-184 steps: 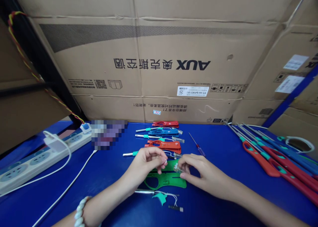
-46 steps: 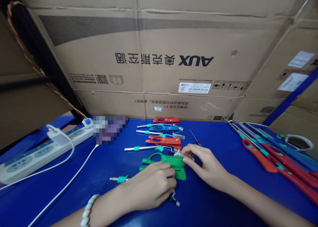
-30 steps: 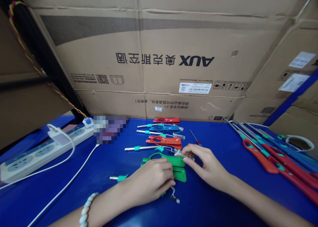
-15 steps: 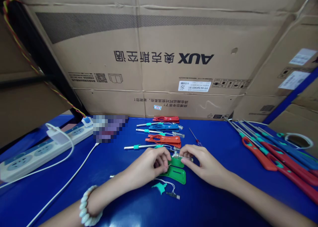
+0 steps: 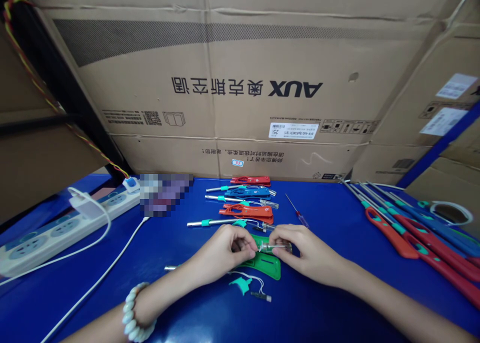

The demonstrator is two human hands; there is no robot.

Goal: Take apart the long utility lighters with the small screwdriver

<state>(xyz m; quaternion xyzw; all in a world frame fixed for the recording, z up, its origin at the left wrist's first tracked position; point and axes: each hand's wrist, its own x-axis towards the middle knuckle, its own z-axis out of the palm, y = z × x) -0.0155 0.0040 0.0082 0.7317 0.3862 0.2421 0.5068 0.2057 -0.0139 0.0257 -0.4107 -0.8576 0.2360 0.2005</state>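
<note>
Between thumb and fingers, my right hand [image 5: 309, 253] holds a small clear fuel tank [image 5: 280, 248] lying level, its white valve end toward the left. My left hand [image 5: 225, 250] is closed in a pinch right at that valve end; whatever lies between its fingertips is too small to make out. Below both hands are green lighter handle halves [image 5: 270, 268] on the blue table [image 5: 322, 308]. Nearer to me lie a teal trigger [image 5: 242, 285] and a black igniter [image 5: 260, 297] with white wires. A metal lighter tube [image 5: 170, 268] is mostly hidden by my left forearm.
Beyond my hands lie orange [image 5: 249, 212], blue [image 5: 249, 192] and red [image 5: 251, 180] lighter handles with their tubes. A screwdriver [image 5: 298, 213] rests right of them. Several long lighters [image 5: 431, 233] lie at right. A power strip [image 5: 63, 228] is at left; cardboard [image 5: 240, 48] stands behind.
The clear tank has come slightly nearer and shows more fully. My left fingertips have moved up to its valve end. The parts on the table stay put.
</note>
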